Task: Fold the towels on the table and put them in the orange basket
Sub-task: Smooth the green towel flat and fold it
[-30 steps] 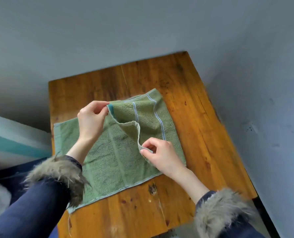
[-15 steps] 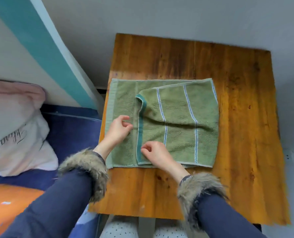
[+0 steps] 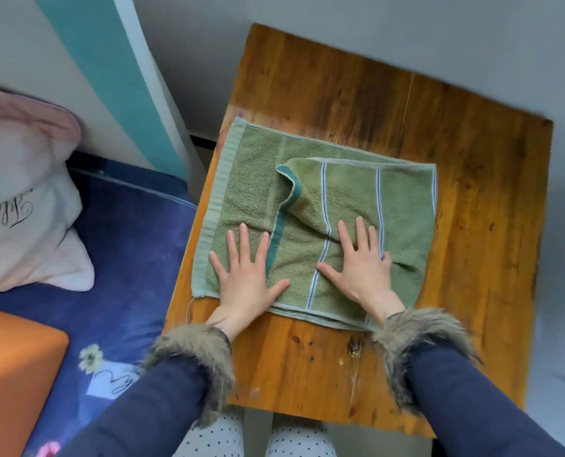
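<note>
A green towel with thin blue-white stripes and a teal edge lies on the wooden table, its right part folded over the left part. My left hand lies flat with spread fingers on the lower layer, thumb reaching onto the folded flap. My right hand presses flat on the folded flap near its front edge. An orange basket stands at the lower left on the bed, only its corner visible.
A blue bedcover with flower print lies left of the table. A pink-white pillow rests at the far left. A white and teal board leans against the grey wall behind.
Both hands let go of the folded flap's edge and now lie flat on the towel. The view has shifted, bringing the bed, pillow and basket into sight.
</note>
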A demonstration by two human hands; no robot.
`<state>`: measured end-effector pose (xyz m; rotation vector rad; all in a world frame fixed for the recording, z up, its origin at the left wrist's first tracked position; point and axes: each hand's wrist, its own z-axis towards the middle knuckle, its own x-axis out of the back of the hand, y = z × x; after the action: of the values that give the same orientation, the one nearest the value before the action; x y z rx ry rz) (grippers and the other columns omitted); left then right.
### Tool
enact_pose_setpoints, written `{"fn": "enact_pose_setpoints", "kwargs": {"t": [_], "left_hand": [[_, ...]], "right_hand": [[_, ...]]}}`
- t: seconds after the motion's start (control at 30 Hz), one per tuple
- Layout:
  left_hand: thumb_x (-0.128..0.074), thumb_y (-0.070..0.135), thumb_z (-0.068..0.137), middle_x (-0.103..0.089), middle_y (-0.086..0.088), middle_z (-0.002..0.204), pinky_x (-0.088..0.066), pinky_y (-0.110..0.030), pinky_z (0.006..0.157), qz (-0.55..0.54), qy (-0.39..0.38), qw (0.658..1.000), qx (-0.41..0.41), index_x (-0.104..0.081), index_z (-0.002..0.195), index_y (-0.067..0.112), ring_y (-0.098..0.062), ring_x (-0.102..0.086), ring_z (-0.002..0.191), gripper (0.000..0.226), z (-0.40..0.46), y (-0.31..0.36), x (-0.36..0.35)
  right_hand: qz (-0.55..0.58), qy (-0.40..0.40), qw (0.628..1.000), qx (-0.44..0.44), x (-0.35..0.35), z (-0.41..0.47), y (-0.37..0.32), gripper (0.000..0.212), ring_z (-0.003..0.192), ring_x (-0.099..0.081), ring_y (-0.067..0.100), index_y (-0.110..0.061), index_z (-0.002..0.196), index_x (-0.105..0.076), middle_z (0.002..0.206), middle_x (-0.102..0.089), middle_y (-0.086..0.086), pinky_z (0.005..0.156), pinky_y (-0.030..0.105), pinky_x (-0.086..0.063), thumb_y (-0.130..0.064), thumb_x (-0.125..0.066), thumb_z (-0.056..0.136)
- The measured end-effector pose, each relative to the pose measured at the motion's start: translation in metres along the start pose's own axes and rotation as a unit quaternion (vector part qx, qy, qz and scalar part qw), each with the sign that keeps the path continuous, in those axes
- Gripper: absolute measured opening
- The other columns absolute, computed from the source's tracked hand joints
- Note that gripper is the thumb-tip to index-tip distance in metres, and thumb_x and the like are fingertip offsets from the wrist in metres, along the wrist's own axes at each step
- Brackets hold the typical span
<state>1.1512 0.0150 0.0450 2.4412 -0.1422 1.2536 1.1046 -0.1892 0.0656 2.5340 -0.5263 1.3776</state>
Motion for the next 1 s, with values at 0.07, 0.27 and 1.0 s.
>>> {"fn": "enact_pose_setpoints", "kwargs": {"t": [0.07, 0.27, 1.0], "left_hand": [[-0.043, 0.076, 0.076, 0.041, -0.005, 0.143, 0.014, -0.062, 0.105, 0.035, 0.001, 0.999, -0.025, 0.018, 0.145, 0.032, -0.028, 0.037, 0.132, 0.102, 0.008, -0.009, 0.006], [-0.06, 0.066, 0.071, 0.03, 0.001, 0.15, 0.009, -0.059, 0.111, 0.143, -0.049, 0.974, -0.17, 0.014, 0.144, 0.041, -0.025, 0.024, 0.14, 0.106, 0.055, -0.032, 0.052], [-0.059, 0.02, 0.089, -0.059, -0.012, 0.104, -0.04, -0.043, 0.085, -0.002, 0.097, 0.992, -0.085, -0.061, 0.105, 0.006, -0.03, -0.048, 0.1, 0.021, 0.05, -0.012, 0.077]], "right_hand": [[0.014, -0.018, 0.999, -0.028, 0.0, -0.006, -0.005, 0.094, 0.145, 0.004, 0.03, -0.031, 0.147, 0.01, 0.157, 0.015, 0.004, 0.107, 0.057, -0.027, -0.077, -0.036, 0.078], [0.034, -0.127, 0.989, -0.073, 0.013, -0.034, -0.017, 0.096, 0.133, -0.028, 0.043, -0.015, 0.149, 0.0, 0.153, -0.007, 0.022, 0.099, 0.045, -0.041, -0.07, -0.042, 0.083], [0.2, 0.029, 0.978, 0.055, 0.06, 0.033, 0.053, 0.05, 0.133, -0.025, 0.025, -0.028, 0.139, -0.037, 0.143, -0.034, 0.007, 0.105, 0.046, -0.029, -0.009, -0.041, 0.093]]}}
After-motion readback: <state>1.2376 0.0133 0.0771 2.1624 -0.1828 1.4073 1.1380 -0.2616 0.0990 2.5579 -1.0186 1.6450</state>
